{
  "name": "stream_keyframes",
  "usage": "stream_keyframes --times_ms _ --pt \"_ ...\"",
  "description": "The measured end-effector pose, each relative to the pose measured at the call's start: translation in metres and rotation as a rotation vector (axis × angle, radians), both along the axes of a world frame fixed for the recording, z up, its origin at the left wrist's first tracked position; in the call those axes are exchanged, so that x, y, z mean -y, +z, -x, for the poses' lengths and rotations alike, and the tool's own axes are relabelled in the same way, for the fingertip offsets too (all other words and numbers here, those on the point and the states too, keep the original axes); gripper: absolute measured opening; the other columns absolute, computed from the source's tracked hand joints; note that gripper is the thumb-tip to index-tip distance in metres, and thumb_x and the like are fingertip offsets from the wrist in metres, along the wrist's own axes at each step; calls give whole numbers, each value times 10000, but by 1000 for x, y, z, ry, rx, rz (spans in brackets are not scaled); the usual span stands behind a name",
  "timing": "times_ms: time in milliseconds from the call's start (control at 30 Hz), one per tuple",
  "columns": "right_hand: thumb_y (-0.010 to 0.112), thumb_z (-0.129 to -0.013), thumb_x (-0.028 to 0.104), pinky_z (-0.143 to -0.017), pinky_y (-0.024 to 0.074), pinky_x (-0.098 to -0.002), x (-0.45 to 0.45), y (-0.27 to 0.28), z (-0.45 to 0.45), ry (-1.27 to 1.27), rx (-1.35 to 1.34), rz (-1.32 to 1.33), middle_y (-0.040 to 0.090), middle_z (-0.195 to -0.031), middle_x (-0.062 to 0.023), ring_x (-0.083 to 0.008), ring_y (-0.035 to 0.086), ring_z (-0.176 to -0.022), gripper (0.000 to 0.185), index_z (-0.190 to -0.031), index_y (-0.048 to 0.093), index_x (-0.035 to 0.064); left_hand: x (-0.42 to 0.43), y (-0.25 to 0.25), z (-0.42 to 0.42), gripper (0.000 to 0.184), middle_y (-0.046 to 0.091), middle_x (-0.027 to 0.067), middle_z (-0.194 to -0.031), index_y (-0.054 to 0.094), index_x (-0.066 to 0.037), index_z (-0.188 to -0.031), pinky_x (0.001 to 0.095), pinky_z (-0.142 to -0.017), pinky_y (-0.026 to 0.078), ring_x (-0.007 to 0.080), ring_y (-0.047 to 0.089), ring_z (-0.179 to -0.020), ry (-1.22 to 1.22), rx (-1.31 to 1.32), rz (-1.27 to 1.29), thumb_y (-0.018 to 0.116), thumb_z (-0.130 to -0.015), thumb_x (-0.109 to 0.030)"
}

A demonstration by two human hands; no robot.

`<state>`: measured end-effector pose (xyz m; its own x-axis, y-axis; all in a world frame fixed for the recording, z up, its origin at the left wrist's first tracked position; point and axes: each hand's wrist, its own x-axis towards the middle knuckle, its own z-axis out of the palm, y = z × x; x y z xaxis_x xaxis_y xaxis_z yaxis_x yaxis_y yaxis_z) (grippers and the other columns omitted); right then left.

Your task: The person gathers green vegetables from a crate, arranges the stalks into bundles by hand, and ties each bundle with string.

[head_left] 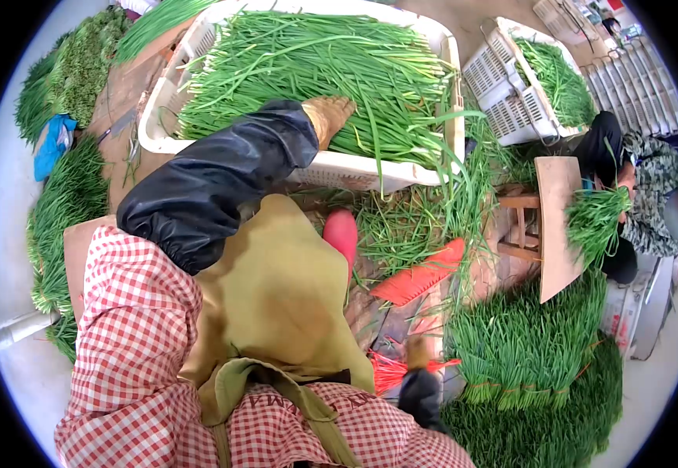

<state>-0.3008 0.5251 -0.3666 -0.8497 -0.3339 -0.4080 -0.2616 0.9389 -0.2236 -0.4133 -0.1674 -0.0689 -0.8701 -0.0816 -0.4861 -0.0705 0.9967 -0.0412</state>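
Observation:
My left hand (329, 118), in a tan glove with a black sleeve cover, lies flat on the loose garlic chives (276, 70) filling a white plastic crate (163, 109). Its fingers look stretched out over the stalks, with no bundle lifted. Low on the right side, my right hand (417, 352), gloved too, is close to a heap of thin red ties (390, 373) on the wooden floor. It is small and blurred, so its fingers cannot be made out. An orange-red ribbed piece (419, 273) lies among scattered chives in front of me.
Tied chive bundles (518, 343) stand in rows at the lower right. More greens (70, 214) line the left wall, near a blue bag (54, 147). A co-worker (651, 195) on the right holds chives (598, 222) by a board on a stool (553, 226). Another filled crate (503, 86) stands behind.

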Motion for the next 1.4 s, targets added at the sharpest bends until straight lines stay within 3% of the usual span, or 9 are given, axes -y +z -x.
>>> stream_keyframes --times_ms 67,200,333,433,667,733,933,1133,1400 --pt "462 -945 400 -764 488 -384 100 110 -25 -480 498 -166 613 -904 -147 -231 614 -876 340 -993 559 77 -3 -6 3 957 270 192 -1493 210 -20 -1459 360 -1137 258 299 267 -1389 58 -41 3 760 -694 -190" --pt "474 -942 329 -692 497 -356 92 76 -87 31 876 91 644 -927 -134 -200 642 -819 270 -1043 590 107 -5 2 -15 762 481 211 -1330 392 5 -1360 387 -1065 346 345 439 -1255 184 -232 -237 733 -690 -124" --pt "495 -940 326 -630 498 -302 121 54 -64 68 829 504 651 -853 -114 -174 636 -719 279 -1096 601 121 1 -12 -19 622 547 213 -1246 491 -2 -1281 377 -1014 402 345 512 -1170 294 -396 -316 696 -701 -92" --pt "511 -950 291 -637 481 -270 150 93 -32 -587 1147 577 629 -828 -54 -149 591 -695 271 -1107 587 83 22 -30 -23 565 584 219 -1189 524 11 -1253 352 -960 438 338 560 -1102 404 -521 -518 655 -712 -88" --pt "507 -967 255 -699 460 -253 248 215 62 -176 638 606 634 -929 -26 -108 588 -792 262 -1102 599 49 91 -109 -12 442 625 109 -1123 574 -2 -1205 334 -945 378 230 532 -1045 746 -522 -1237 625 -789 -142" --pt "495 -971 262 -695 456 -251 289 249 79 -194 636 757 643 -946 -41 -116 596 -807 311 -1173 559 35 80 -65 -24 492 601 82 -1139 572 -8 -1211 278 -931 373 180 525 -1015 792 -470 -1494 607 -730 -100" --pt "502 -947 359 -585 494 -261 434 315 142 -245 719 1179 649 -1022 -142 -176 646 -778 636 -1418 274 -2 86 -75 -38 471 582 53 -1125 537 -39 -1245 299 -972 344 160 485 -1054 907 -658 -1453 556 -851 -296" --pt "370 -944 229 -474 471 -261 481 341 187 -265 770 954 659 -948 -198 -202 652 -665 594 -1431 177 -53 85 -74 -55 601 561 100 -1260 617 -71 -1198 376 -1044 290 216 478 -1162 771 -622 -1259 511 -847 -547" --pt "408 -922 206 -469 453 -313 537 295 240 -177 462 627 675 -715 -100 -151 612 -551 314 -910 658 17 89 -80 -55 643 563 104 -1262 612 -79 -1215 381 -1057 270 238 472 -1178 683 -603 -1295 502 -852 -598"
